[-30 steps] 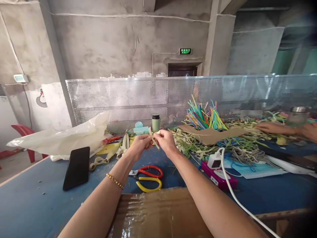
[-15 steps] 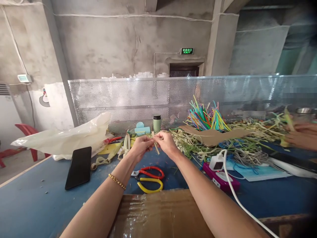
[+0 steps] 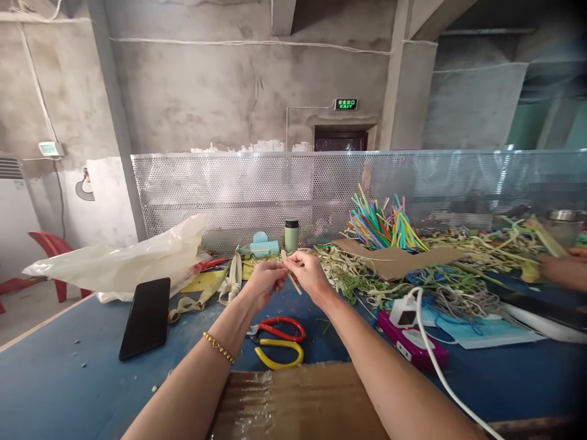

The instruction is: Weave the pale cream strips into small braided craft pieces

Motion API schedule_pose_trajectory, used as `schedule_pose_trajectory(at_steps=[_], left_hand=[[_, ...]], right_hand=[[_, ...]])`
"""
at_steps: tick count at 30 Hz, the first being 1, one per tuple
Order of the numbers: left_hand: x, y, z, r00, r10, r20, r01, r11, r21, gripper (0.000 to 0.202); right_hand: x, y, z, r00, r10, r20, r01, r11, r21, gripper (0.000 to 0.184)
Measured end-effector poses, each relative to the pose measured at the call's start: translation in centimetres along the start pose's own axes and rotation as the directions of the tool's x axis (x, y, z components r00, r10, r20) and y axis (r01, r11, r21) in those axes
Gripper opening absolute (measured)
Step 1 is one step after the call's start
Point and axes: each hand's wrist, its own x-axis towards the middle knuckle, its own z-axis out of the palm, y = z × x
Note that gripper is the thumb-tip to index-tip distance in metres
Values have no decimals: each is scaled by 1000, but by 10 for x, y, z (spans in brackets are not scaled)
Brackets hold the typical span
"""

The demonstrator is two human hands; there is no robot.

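Note:
Pinched between the fingertips of both hands is a short, narrow, pale tan strip (image 3: 295, 284) that looks like dried leaf or husk. My left hand (image 3: 265, 282) is closed on it from the left, and my right hand (image 3: 310, 275) grips it from the right. Its ends stick out above and below the fingers; its middle is hidden. Below the hands lie scissors (image 3: 280, 365) with one red and one yellow handle. Left of my left hand rest wider pale green, ribbon-like strips (image 3: 235, 275). A brown cardboard piece (image 3: 298, 403) lies under my forearms.
A black phone (image 3: 145, 318) and plastic bag (image 3: 123, 256) lie left. Behind the hands stands a green bottle (image 3: 291, 235). Tangled plant strips (image 3: 376, 287), colourful pipe-cleaner-like stems (image 3: 385, 223) and a purple power strip (image 3: 431, 348) with a white cable are right. Another person's hand (image 3: 566, 269) shows far right.
The view has tilted up slightly, so things sit lower in the picture. My fingers have shifted a little on the strip, and its lower end now points more to the right.

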Motion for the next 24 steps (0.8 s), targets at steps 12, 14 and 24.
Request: schedule_pose_trajectory(at_steps=[12,14,24], left_hand=[[-2,6,-9,999,7,-43,-5,999,40,31],[1,5,-10,995,39,-94,-42,999,-28,28],[-3,13,-14,994,55,90,-48,996,-78,29]], right_hand=[[5,0,-9,989,42,-144,-46,999,-22,32],[6,-1,-10,986,-14,-165,-8,991,-134,33],[5,-1,-8,986,-149,73,159,974,-164,13]])
